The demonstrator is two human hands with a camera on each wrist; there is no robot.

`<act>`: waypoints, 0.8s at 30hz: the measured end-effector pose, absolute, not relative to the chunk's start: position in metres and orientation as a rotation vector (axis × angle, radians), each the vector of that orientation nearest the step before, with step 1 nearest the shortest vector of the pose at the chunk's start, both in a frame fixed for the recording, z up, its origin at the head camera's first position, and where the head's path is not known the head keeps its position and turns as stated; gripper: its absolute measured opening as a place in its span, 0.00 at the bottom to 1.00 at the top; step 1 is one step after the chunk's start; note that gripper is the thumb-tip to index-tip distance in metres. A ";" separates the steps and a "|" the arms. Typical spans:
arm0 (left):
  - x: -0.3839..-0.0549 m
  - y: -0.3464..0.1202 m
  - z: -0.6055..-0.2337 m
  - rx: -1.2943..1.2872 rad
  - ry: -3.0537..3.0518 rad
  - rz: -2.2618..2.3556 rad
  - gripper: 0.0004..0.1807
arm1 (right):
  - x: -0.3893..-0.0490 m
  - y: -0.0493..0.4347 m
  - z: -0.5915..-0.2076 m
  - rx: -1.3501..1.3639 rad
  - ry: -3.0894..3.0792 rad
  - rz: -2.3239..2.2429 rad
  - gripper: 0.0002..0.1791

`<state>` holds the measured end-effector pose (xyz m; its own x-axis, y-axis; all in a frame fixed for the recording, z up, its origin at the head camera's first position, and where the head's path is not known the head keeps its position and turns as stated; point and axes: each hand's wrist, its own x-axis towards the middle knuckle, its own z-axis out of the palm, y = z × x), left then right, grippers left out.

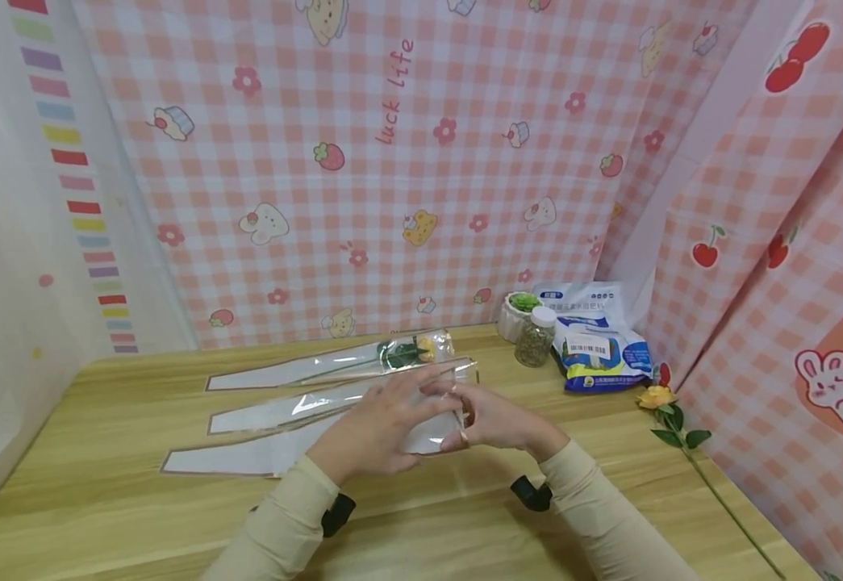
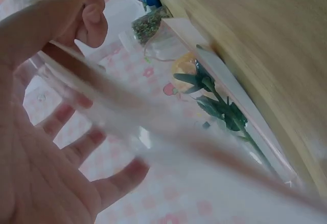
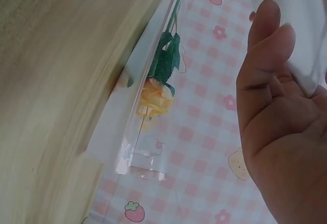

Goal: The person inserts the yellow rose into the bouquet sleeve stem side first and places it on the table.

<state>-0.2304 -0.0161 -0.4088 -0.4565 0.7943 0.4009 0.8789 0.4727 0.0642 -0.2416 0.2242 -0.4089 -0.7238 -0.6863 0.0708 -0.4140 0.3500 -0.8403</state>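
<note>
Near the table's middle, both hands are at the wide end of a flower sleeve (image 1: 431, 436) with a white back and clear film. My left hand (image 1: 385, 420) holds it across its width, thumb toward the near edge; in the left wrist view the other fingers (image 2: 84, 144) spread behind the film. My right hand (image 1: 497, 421) grips the wide end, with curled fingers (image 3: 268, 45) against the white sheet. A second sleeve (image 1: 247, 420) lies just behind, partly hidden by the left hand. The farthest sleeve (image 1: 247, 378) contains a yellow rose (image 3: 156, 98) with green leaves.
At the back right stand a potted succulent (image 1: 523, 302), a lidded jar (image 1: 535, 339) and a blue packet (image 1: 603, 355). Another yellow rose (image 1: 657, 397) lies along the right edge. Checked cloth (image 1: 392, 266) hangs behind the wooden table (image 1: 87, 452).
</note>
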 end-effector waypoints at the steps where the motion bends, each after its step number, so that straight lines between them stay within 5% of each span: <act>1: -0.231 -0.016 -0.409 -1.423 -2.402 -0.381 0.46 | -0.242 0.224 -0.409 -0.975 2.325 -1.306 0.43; 8: -0.235 -0.017 -0.411 -1.376 -2.444 -0.389 0.43 | -0.244 0.227 -0.411 -0.892 2.351 -1.280 0.37; 15: -0.236 -0.020 -0.411 -1.338 -2.516 -0.392 0.48 | -0.246 0.231 -0.409 -0.890 2.322 -1.281 0.18; 24: -0.235 -0.022 -0.413 -1.330 -2.574 -0.266 0.47 | -0.247 0.233 -0.410 -0.788 2.356 -1.330 0.11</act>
<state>-0.2347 -0.0224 -0.4127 -0.5609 0.7771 0.2856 0.8191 0.5711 0.0547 -0.2475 0.2329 -0.4100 -0.7958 -0.6055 -0.0089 -0.3052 0.4137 -0.8577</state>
